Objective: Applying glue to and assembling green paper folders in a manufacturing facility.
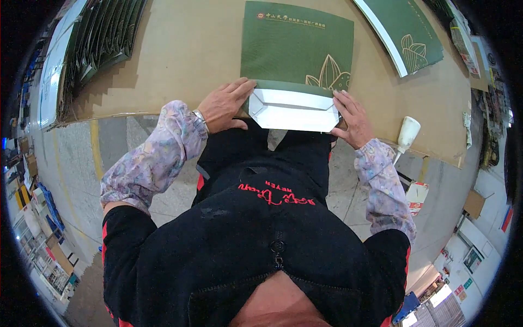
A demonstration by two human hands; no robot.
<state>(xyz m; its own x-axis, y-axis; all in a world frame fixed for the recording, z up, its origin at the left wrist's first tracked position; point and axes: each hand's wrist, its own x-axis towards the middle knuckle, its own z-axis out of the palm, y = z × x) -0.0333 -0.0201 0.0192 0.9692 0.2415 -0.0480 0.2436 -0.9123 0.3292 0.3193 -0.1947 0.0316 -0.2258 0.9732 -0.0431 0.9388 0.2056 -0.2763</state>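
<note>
On the counter (185, 60), the green paper bag (297, 52) stretches lengthwise straight ahead, its white bottom fold (297, 117) nearest — left hand (222, 106) and right hand (355, 120), equally close, rest unclenched with fingers on its opposite ends

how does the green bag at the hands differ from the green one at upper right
The near bag lies almost straight; the right bag slants. The left hand and right hand touch the near bag, neither the right bag. The near bag shows a broad white folded end, the right bag a narrow white strip. Both are green with gold plant outlines.
</note>
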